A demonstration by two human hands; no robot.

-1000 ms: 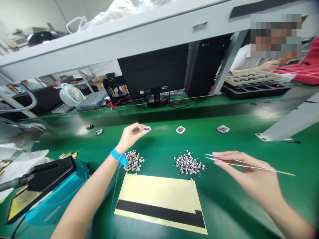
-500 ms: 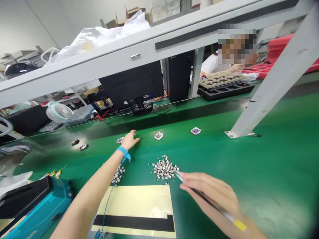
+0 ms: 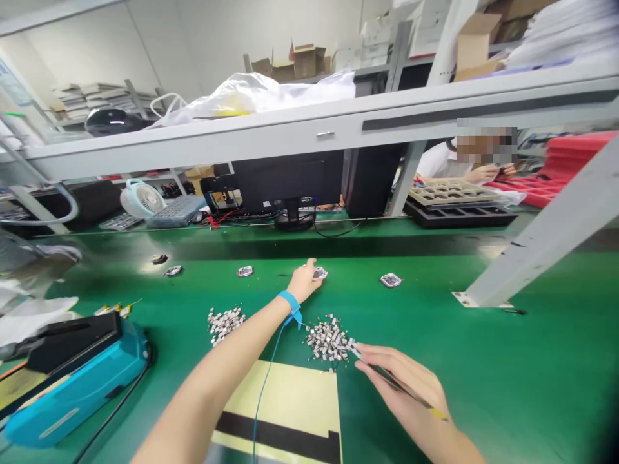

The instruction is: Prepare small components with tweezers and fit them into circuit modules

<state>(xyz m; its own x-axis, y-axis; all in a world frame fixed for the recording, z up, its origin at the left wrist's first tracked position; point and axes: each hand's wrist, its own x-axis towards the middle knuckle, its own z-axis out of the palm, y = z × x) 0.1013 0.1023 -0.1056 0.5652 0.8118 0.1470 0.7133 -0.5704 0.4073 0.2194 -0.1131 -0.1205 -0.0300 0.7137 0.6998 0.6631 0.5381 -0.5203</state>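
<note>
My left hand (image 3: pixel 304 281) reaches forward, thumb and fingers closed around the edges of a small square-framed electronic module (image 3: pixel 320 273) on the green bench. A blue wrist strap (image 3: pixel 291 308) with a cord circles that wrist. My right hand (image 3: pixel 405 381) pinches metal tweezers (image 3: pixel 394 379) with a yellow mark. Their tips are at the right edge of a pile of small silvery parts (image 3: pixel 327 339); a small part seems to be at the tips. Similar modules lie to the left (image 3: pixel 245 271) and right (image 3: pixel 391 280) of my left hand.
A second parts pile (image 3: pixel 225 324) lies left of my forearm, beyond a yellow sheet (image 3: pixel 290 393) with a black band. A teal and black device (image 3: pixel 82 386) stands at left. A slanted grey post (image 3: pixel 541 225) rises at right. Across the bench, a person (image 3: pixel 447 161) sits behind trays (image 3: pixel 459 196).
My left hand has moved right from beside one module to the neighbouring one and closed around it. My right hand keeps the tweezers at the pile. The camera view has shifted.
</note>
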